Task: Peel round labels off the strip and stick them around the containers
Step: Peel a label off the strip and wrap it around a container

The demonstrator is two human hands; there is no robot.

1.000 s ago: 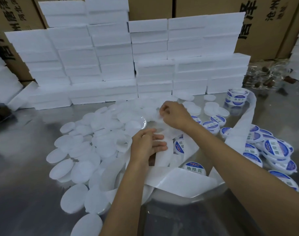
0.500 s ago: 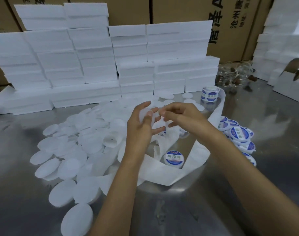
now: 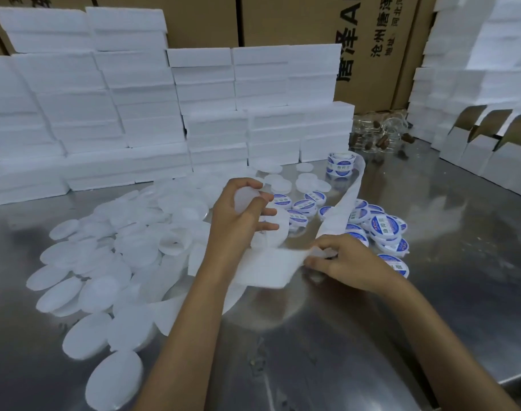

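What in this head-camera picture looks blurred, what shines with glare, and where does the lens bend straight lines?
Head view: the white strip near the right hand is smeared by motion; the metal table carries bright reflected glare and mirror-like patches; the stacked white boxes lean and curve toward the frame edges, a wide-angle effect; the printed labelled containers stay fairly readable.

Bare steel table lies open below both hands' fingers. Left of left fingers: spread of white lids blocks. Beyond them: foam stacks wall off the back. Strip and labelled tubs crowd just past right fingers; steel further right is open up to the boxes.
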